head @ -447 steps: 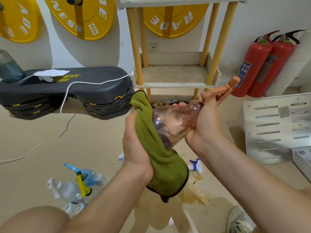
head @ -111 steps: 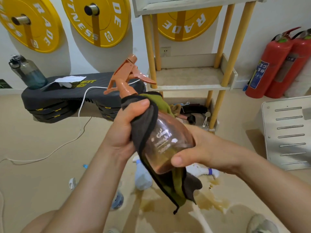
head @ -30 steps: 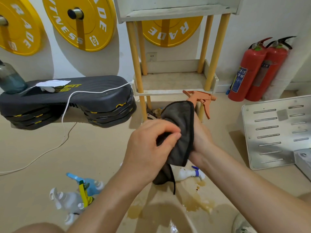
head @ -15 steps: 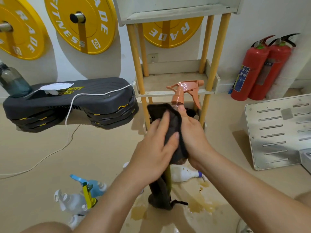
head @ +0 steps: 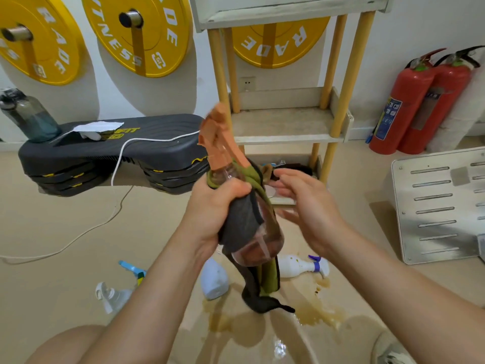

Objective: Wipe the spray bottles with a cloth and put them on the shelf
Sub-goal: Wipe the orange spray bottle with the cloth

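While the left hand (head: 217, 208) grips the cloth (head: 241, 222) round the spray bottle (head: 259, 250), the right hand (head: 307, 206) hovers released beside it. Wiping looks abt done; next, the shelf (head: 283, 124).

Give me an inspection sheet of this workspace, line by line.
Surface: beige floor, brown spill by the feet.
Job's things: orange-headed spray bottle wrapped in cloth; shelf beyond; white bottle and others lie on the floor.
Clutter: oddments on the shelf's bottom tier, too hidden to name.
Grips: left hand grips the bottle through the cloth; right hand open, apart from it.
Cables: white cable trails off step platform onto the floor.
Surroundings: yellow weight plates, fire extinguishers, metal panel.
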